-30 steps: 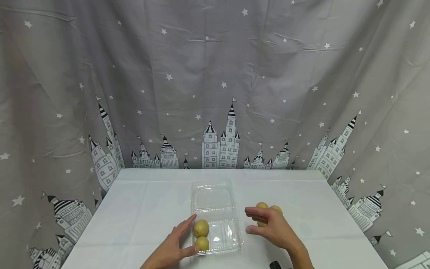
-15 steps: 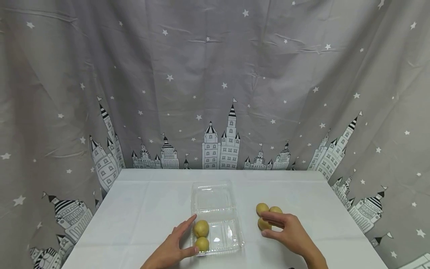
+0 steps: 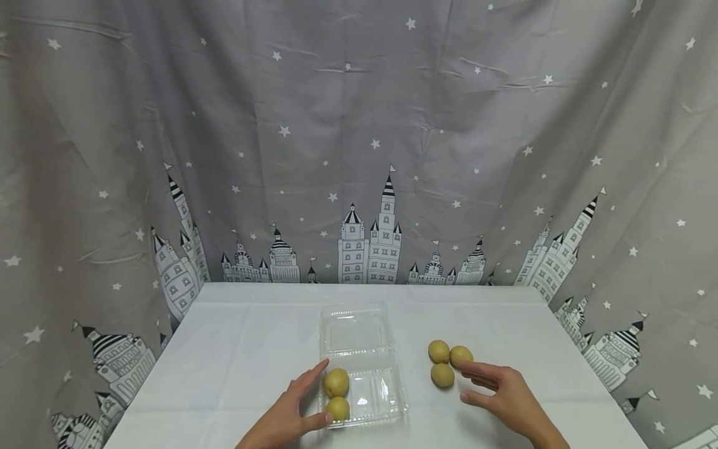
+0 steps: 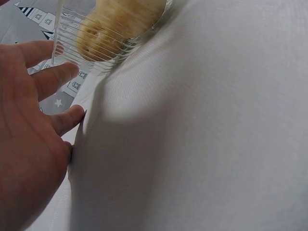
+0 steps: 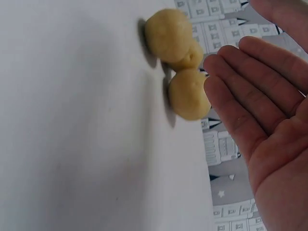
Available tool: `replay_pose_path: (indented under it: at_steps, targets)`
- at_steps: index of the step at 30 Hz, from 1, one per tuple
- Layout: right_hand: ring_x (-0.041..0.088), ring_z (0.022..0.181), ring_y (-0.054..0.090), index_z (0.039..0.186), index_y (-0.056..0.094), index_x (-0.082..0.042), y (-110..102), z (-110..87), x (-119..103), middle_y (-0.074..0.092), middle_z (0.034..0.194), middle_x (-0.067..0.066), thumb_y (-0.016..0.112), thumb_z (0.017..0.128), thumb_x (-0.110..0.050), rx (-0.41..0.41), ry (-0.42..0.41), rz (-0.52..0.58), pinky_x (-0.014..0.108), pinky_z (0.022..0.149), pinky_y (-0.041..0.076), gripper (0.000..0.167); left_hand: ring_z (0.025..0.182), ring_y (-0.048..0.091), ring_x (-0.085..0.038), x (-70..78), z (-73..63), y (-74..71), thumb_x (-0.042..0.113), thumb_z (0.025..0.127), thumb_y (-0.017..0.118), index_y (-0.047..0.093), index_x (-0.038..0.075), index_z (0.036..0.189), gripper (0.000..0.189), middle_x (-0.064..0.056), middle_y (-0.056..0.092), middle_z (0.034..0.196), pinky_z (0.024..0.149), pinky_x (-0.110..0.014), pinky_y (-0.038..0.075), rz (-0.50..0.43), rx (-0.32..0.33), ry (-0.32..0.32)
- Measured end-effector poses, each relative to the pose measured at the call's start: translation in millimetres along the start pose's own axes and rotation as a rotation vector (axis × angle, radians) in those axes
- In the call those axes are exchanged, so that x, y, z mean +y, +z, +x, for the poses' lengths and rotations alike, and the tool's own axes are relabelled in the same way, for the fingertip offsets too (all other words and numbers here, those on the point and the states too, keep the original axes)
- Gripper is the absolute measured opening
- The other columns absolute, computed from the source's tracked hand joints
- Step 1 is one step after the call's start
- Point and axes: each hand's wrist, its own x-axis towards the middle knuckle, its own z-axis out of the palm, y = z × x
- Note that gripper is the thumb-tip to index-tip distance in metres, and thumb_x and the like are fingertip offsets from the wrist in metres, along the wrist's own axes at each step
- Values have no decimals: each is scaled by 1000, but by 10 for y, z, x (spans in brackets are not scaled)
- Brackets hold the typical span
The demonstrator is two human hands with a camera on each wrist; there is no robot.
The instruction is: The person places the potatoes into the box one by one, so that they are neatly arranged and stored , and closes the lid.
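Two potatoes [image 3: 336, 382] lie along the left side of a clear plastic clamshell container [image 3: 377, 394], whose lid [image 3: 356, 327] is folded back flat. My left hand [image 3: 288, 408] rests at the container's left side, its fingers spread and thumb by its near corner. The left wrist view shows fingertips [image 4: 72, 70] right at the ribbed plastic wall, a potato [image 4: 101, 38] behind it. Three loose potatoes [image 3: 442, 375] sit in a cluster on the table. Just right of them my right hand [image 3: 507, 393] holds nothing, its fingers extended and thumb apart.
A white cloth covers the table [image 3: 252, 337]. Behind and around it hangs a grey curtain [image 3: 359, 125] printed with stars and castles. The loose potatoes stand a short way right of the container.
My right hand has moved right, away from the container and past the loose potatoes, which now show fully. The left hand and the container stay where they were.
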Motion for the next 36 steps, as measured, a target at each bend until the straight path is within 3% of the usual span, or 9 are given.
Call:
replay_pose_path:
  at_steps: [12,22,29,36]
  targets:
    - [38,120,78,139,72,2,-4,-44,175,77,133,22,90,93,-21,56,36,18,36,98,66,54,161,17,-66,4,2,14,46,88,88,39,25,172,100,-22,35,177,119,-92,15,-3,9,-26]
    - [22,120,79,139,71,4,51,21,270,75,137,23,89,93,-21,49,47,37,30,100,64,55,161,18,-65,-13,-7,3,45,89,88,37,22,172,100,-22,34,177,122,-90,12,-4,-1,10]
    - [30,123,77,139,71,5,79,62,280,75,137,21,91,92,-21,38,61,49,26,101,63,57,161,16,-66,-4,-9,-1,46,89,87,37,22,172,100,-22,33,178,121,-91,12,-7,1,5]
    - [38,125,76,139,69,9,102,95,314,75,136,24,91,91,-17,20,48,86,33,101,64,58,161,17,-66,-10,-11,-1,44,90,88,37,21,172,99,-23,34,177,123,-89,9,-9,-3,21]
